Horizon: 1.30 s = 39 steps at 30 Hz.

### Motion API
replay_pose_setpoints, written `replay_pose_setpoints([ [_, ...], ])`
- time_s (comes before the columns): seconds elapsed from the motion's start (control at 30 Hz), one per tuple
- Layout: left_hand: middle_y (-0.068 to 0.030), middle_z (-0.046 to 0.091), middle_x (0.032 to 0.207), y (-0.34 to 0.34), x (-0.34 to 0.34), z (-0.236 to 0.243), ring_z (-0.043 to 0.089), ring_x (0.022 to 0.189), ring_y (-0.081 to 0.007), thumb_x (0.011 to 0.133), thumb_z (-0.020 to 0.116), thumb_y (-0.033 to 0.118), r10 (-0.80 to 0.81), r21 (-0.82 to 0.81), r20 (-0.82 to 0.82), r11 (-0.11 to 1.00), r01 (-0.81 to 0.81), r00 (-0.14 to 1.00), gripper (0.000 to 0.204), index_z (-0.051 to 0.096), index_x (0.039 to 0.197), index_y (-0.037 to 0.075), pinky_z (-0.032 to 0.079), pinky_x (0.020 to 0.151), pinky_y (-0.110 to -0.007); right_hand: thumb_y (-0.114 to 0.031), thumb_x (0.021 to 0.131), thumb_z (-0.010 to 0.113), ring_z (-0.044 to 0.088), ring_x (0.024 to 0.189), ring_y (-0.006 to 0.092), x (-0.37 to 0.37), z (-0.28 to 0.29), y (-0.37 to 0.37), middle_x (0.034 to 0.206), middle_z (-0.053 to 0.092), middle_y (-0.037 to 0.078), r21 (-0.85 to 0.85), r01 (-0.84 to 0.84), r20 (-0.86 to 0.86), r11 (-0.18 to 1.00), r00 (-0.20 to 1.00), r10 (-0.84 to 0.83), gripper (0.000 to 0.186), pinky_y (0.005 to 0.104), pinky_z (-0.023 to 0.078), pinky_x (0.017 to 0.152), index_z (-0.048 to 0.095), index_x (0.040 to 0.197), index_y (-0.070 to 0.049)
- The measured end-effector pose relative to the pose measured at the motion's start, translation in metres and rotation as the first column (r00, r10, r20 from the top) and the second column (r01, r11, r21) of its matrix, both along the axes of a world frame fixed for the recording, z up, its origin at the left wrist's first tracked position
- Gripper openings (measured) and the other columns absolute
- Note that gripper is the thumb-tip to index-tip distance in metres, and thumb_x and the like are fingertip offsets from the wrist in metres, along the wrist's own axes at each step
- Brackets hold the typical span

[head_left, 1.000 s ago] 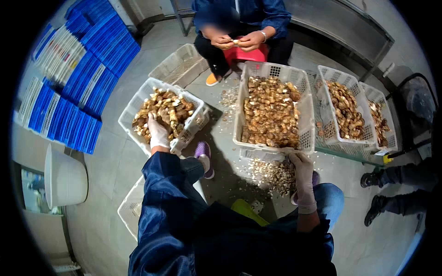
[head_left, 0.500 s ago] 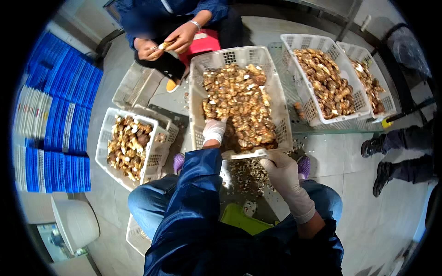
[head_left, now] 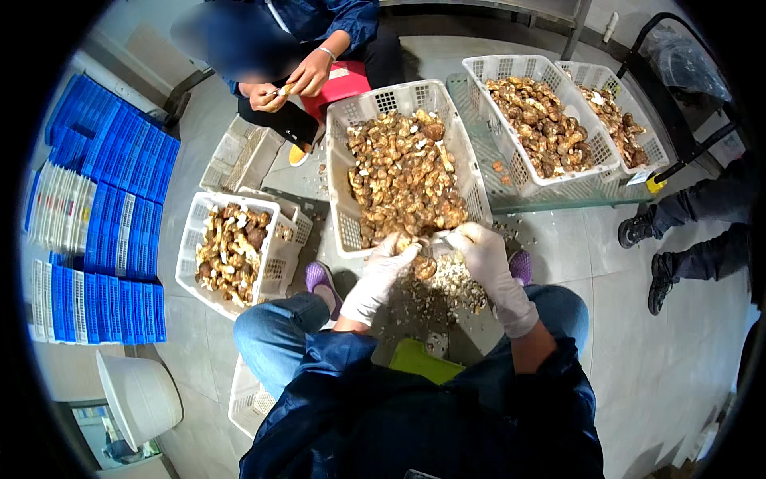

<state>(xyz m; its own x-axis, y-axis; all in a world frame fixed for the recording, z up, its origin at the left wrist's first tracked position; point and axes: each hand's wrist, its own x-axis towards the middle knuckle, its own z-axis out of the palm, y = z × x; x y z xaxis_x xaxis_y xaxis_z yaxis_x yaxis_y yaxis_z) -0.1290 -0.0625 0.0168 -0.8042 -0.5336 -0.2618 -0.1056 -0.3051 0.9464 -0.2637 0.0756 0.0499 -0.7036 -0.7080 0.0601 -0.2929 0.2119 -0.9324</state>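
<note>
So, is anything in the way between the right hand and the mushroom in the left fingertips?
Only a small pale thing, too unclear to name, shows between the right hand and the mushroom; nothing else visible is in the way.

Just below centre, the left hand (head_left: 381, 279) holds a mushroom (head_left: 425, 269), the right hand (head_left: 488, 259) close beside it; a mushroom-filled crate (head_left: 338, 148) stands above, blue crates (head_left: 145, 168) far left
</note>
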Motion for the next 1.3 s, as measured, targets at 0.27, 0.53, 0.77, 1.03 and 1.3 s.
replay_pose_setpoints([
  [0.27,-0.0020,0.055,0.087,0.054,0.069,-0.033,0.053,0.077,-0.0113,0.092,0.046,0.022,-0.064,0.202,-0.023,0.977,0.067,0.998,0.029,0.045,0.116,0.006,0.045,0.067,-0.026,-0.017,0.079,0.061,0.054,0.059,0.0200,0.044,-0.023,0.019,0.066,0.058,0.011,-0.022,-0.019,-0.143,1.000,0.990,0.016,0.018,0.0299,0.044,0.058,0.061,0.084,0.000],
  [0.53,-0.0017,0.060,0.094,0.061,0.094,-0.004,0.053,0.080,-0.0084,0.083,0.061,0.015,-0.033,-0.161,0.172,0.985,0.061,0.984,0.035,0.053,0.115,0.004,0.045,0.070,-0.023,-0.009,0.081,0.055,0.059,0.078,0.0135,0.075,-0.001,0.033,0.089,0.062,0.008,-0.144,-0.035,0.213,0.989,0.975,0.066,0.019,0.0250,0.045,0.068,0.061,0.098,-0.002],
  [0.77,-0.0049,0.061,0.097,0.060,0.099,0.026,0.056,0.080,-0.0099,0.081,0.060,0.008,-0.003,0.014,0.197,1.000,0.000,0.980,0.037,0.052,0.116,-0.001,0.047,0.068,-0.021,-0.014,0.078,0.063,0.053,0.065,0.0116,0.086,-0.035,0.027,0.070,0.057,0.008,-0.029,-0.020,0.104,0.999,0.994,0.023,0.014,0.0262,0.044,0.060,0.060,0.084,-0.002],
  [1.03,0.0020,0.054,0.070,0.072,0.084,-0.001,0.043,0.049,-0.0054,0.089,0.051,0.016,-0.107,0.059,0.213,0.994,0.096,0.971,0.028,0.052,0.116,0.007,0.036,0.044,-0.019,-0.019,0.077,0.062,0.057,0.060,0.0194,0.075,-0.040,0.031,0.068,0.060,0.012,0.018,0.043,0.197,0.999,0.979,-0.045,0.016,0.0306,0.045,0.058,0.062,0.082,-0.004],
  [1.3,-0.0030,0.059,0.096,0.071,0.094,-0.014,0.052,0.084,-0.0080,0.081,0.058,0.007,-0.066,-0.284,0.173,0.952,0.113,0.983,0.034,0.053,0.113,0.001,0.044,0.075,-0.022,-0.018,0.080,0.059,0.057,0.062,0.0192,0.067,-0.021,0.040,0.071,0.060,0.011,-0.132,0.053,-0.045,0.990,0.997,-0.060,0.015,0.0287,0.045,0.060,0.061,0.082,-0.003],
])
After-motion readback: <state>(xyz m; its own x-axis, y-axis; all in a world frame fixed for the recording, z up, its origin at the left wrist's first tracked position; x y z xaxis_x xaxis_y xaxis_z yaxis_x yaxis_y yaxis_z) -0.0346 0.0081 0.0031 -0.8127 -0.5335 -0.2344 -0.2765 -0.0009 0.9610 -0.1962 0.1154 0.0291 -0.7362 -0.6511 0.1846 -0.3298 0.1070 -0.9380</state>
